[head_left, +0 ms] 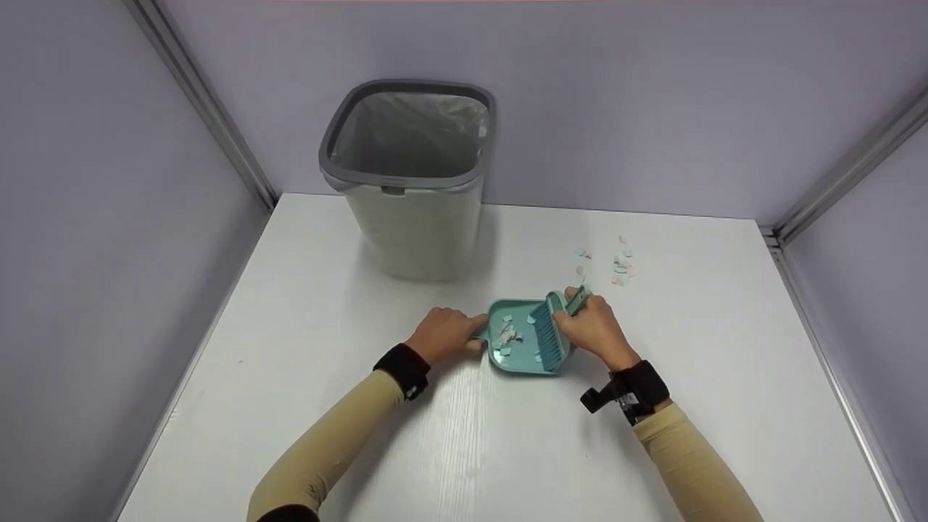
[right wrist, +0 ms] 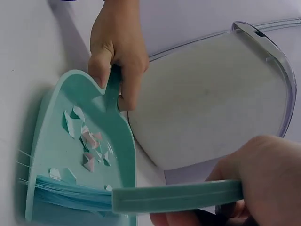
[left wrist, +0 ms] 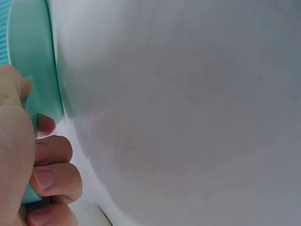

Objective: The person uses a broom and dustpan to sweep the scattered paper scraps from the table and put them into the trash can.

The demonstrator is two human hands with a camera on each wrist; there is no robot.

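A teal dustpan [head_left: 511, 353] lies on the white table [head_left: 304, 312] with several paper scraps [head_left: 508, 335] inside it. My left hand [head_left: 444, 334] grips the dustpan's handle [right wrist: 113, 87]; in the left wrist view my fingers [left wrist: 47, 165] curl round the teal dustpan handle [left wrist: 33, 61]. My right hand [head_left: 594, 328] holds a small teal brush [head_left: 551, 330] by its handle [right wrist: 178, 195], and the bristles [right wrist: 70, 197] rest at the pan's mouth. More scraps [head_left: 616, 264] lie loose on the table beyond the brush.
A grey bin [head_left: 412, 177] lined with a clear bag stands at the back left of the table, close behind the dustpan. Lilac walls with metal corner posts [head_left: 203, 101] close in the table on three sides.
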